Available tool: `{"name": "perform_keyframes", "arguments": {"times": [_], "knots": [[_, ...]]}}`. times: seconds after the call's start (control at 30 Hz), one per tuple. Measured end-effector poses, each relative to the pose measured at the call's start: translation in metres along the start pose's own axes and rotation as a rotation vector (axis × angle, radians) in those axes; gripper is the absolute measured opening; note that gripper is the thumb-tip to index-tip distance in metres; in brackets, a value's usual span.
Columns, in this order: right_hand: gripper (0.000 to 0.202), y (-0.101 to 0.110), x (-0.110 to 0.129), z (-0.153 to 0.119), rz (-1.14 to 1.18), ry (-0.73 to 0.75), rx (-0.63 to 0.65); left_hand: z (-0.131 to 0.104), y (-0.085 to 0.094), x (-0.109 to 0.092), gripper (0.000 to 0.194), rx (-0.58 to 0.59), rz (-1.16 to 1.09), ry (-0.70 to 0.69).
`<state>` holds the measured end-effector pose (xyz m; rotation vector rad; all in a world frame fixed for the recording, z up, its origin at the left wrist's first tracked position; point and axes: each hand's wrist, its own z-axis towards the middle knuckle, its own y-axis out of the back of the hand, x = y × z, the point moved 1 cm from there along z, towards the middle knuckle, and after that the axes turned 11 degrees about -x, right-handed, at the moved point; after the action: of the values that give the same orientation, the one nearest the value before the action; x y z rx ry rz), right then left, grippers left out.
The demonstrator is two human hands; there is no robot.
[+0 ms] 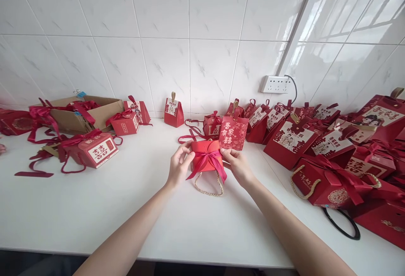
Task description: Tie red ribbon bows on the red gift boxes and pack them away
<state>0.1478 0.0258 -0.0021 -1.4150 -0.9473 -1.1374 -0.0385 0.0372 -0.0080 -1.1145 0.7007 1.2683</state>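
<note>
Between my two hands is a small red gift box [205, 148] with a dark red ribbon tied in a bow [209, 158] on its front. A gold twisted cord handle [209, 193] hangs from it toward me. My left hand [181, 164] grips the box's left side, thumb on the front. On the right side, my right hand [237, 164] holds it with thumb and fingers. Just behind stands a flat-fronted red box with pale lettering [234, 133], and beside that a small ribboned box [211, 125].
An open cardboard box [68, 120] full of ribbons stands at the left, near a red box with a white label [95, 149]. Many red gift boxes [287, 143] crowd the right side. A black loop [343, 229] lies near them. A power strip [276, 84] is on the tiled wall.
</note>
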Motion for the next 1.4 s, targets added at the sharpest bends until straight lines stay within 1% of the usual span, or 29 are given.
{"name": "perform_keyframes", "arguments": {"times": [0.33,0.53,0.6,0.8,1.1,1.4], "knots": [[0.037,-0.001,0.003,-0.001,0.000,0.010,0.006,0.001,0.001,0.005,0.029,-0.042,0.002,0.032],[0.040,-0.001,0.002,-0.001,-0.017,-0.026,-0.002,0.004,-0.001,0.000,0.031,-0.032,-0.101,0.160],[0.041,-0.001,0.001,0.000,-0.020,-0.034,0.001,0.005,-0.001,-0.001,0.031,-0.022,-0.130,0.181],[0.040,0.000,0.001,0.000,-0.012,-0.043,0.015,0.007,0.000,0.000,0.030,0.002,-0.138,0.178],[0.039,0.001,0.001,0.000,-0.011,-0.051,0.040,0.006,-0.002,-0.002,0.032,-0.014,-0.099,0.176],[0.036,0.003,-0.001,0.001,-0.005,-0.056,0.036,0.004,-0.004,-0.005,0.029,-0.010,-0.142,0.202]]}}
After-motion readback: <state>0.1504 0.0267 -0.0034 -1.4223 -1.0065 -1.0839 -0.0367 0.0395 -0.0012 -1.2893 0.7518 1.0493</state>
